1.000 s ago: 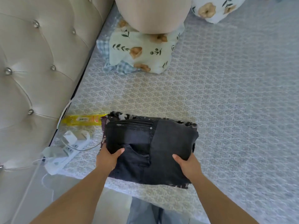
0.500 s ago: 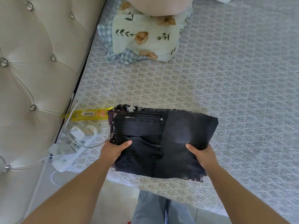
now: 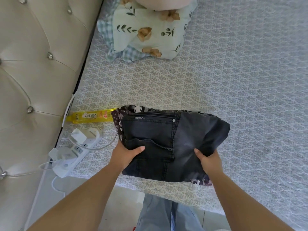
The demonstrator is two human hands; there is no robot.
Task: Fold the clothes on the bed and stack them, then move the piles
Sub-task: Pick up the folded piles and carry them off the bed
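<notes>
The folded jeans (image 3: 166, 144) lie on a patterned cloth (image 3: 119, 119) near the bed (image 3: 233, 80) edge. They are pinched at both sides, thumbs on top, by the left hand (image 3: 124, 155) and right hand (image 3: 209, 160). Soft, floppy, probably a bit heavy; best held underneath.

From my remote station the head view is bright and evenly lit by soft daylight, with no hard glare. The bed cover (image 3: 241, 80) reads paler and slightly washed toward the upper right. Shadows are weak: a thin soft one sits under the folded black jeans (image 3: 166, 139) at their near edge. Wide-angle distortion bends the tufted headboard (image 3: 33, 64) and stretches both forearms at the lower corners. Focus is adequate at centre; fine texture smears toward the right edge.
</notes>
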